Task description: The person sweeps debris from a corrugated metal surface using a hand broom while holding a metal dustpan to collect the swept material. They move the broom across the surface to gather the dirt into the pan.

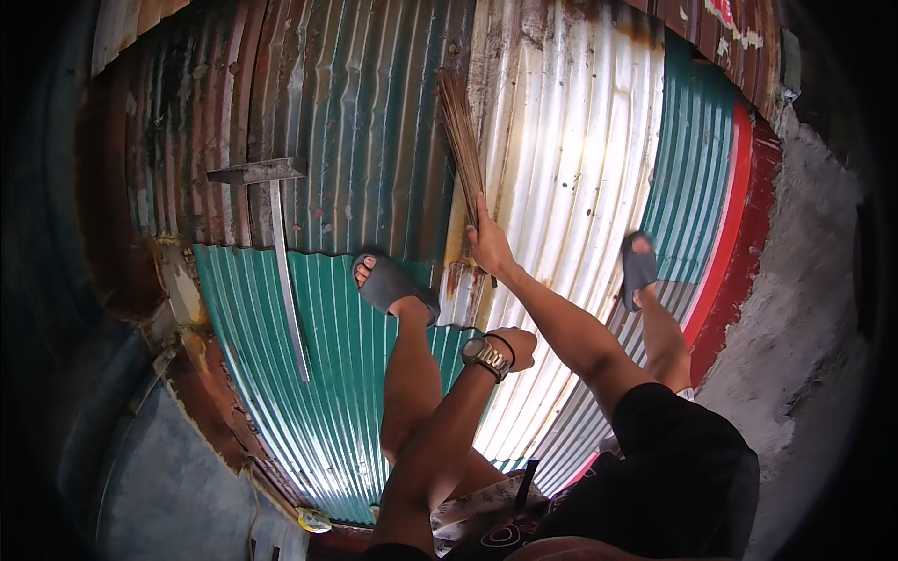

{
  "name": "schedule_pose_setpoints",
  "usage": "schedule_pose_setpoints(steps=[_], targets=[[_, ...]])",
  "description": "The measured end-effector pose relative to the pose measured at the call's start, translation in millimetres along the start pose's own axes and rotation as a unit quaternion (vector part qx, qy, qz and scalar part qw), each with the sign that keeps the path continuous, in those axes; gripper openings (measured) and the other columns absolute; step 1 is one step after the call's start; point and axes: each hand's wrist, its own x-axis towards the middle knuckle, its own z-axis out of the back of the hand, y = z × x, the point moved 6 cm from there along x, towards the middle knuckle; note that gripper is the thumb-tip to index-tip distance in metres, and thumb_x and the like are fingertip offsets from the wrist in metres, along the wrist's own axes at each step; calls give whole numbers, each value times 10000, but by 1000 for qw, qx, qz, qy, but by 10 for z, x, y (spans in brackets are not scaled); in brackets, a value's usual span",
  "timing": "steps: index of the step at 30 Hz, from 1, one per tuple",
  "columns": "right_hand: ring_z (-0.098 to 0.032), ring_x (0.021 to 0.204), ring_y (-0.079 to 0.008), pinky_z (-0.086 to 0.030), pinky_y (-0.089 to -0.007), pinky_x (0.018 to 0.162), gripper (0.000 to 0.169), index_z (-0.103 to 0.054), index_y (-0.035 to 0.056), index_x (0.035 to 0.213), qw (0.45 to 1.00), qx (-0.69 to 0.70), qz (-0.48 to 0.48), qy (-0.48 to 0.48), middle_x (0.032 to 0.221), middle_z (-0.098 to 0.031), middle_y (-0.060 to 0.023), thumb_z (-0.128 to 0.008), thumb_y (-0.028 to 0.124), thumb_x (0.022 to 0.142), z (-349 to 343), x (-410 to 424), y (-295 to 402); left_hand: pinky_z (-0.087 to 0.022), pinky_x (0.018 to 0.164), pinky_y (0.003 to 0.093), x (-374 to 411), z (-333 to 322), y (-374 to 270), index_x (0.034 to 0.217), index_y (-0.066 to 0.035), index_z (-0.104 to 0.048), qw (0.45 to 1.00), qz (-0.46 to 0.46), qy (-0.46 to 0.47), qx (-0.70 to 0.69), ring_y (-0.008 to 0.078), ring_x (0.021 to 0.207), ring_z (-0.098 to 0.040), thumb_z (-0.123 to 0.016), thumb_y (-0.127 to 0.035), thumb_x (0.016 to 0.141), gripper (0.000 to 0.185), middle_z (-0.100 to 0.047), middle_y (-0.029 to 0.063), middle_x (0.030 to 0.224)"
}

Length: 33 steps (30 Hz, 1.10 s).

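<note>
My right hand grips the lower end of a stick broom made of thin brown midribs. The bristles point away from me, over the seam between a dark green corrugated sheet and a pale, rust-stained one. Closer to my body, my left hand is curled into a fist, and I see nothing in it. A metal watch and a dark band circle that wrist. To the left lies a long-handled metal dustpan, its handle running back towards me across a brighter green sheet.
My feet, in grey slides, stand wide apart on the corrugated roof. Along the right runs a red edge strip beside a rough cement wall. Rusted edging bounds the left, with a lower grey surface beyond.
</note>
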Motion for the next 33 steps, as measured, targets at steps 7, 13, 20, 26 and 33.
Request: schedule_pose_setpoints(steps=[7, 13, 20, 26, 33], targets=[[-589, 886, -491, -448, -531, 815, 709, -42, 55, 1495, 996, -65, -59, -25, 970, -591, -354, -439, 130, 913, 551, 728, -108, -508, 863, 452, 104, -2, -81, 1009, -19, -642, 997, -47, -54, 19, 355, 1002, -638, -579, -205, 827, 268, -670, 200, 1033], [-574, 861, -518, -444, -537, 820, 735, -24, 60, 1497, 998, -56, -24, 29, 962, -580, -376, -451, 122, 902, -7, 498, -49, -508, 851, 454, 25, 91, -195, 948, 6, -673, 999, -28, -22, 11, 359, 969, -649, -540, -116, 797, 235, -668, 223, 1009], [-576, 864, -502, -453, -527, 811, 773, -39, 97, 1507, 995, -74, 72, -12, 922, -583, -346, -488, 102, 878, 440, 427, 284, -511, 844, 447, 35, 75, -195, 949, 15, -675, 998, -47, -32, 5, 356, 973, -648, -520, -87, 787, 247, -671, 216, 1014], [-594, 911, -487, -465, -517, 828, 773, -9, 95, 1505, 990, -113, -70, -40, 1009, -592, -350, -472, 147, 888, 578, 1267, -219, -540, 775, 448, -151, 133, -317, 926, -3, -684, 996, -47, -65, 30, 348, 906, -673, -525, -89, 785, 228, -692, 193, 944], [-589, 897, -503, -465, -513, 837, 851, 110, 120, 1496, 993, -67, -96, -14, 990, -576, -373, -476, 140, 880, -679, 731, -624, -555, 736, 398, -531, -44, -381, 907, -29, -653, 992, -106, -67, 27, 307, 848, -686, -509, -117, 849, 178, -695, 145, 898]])
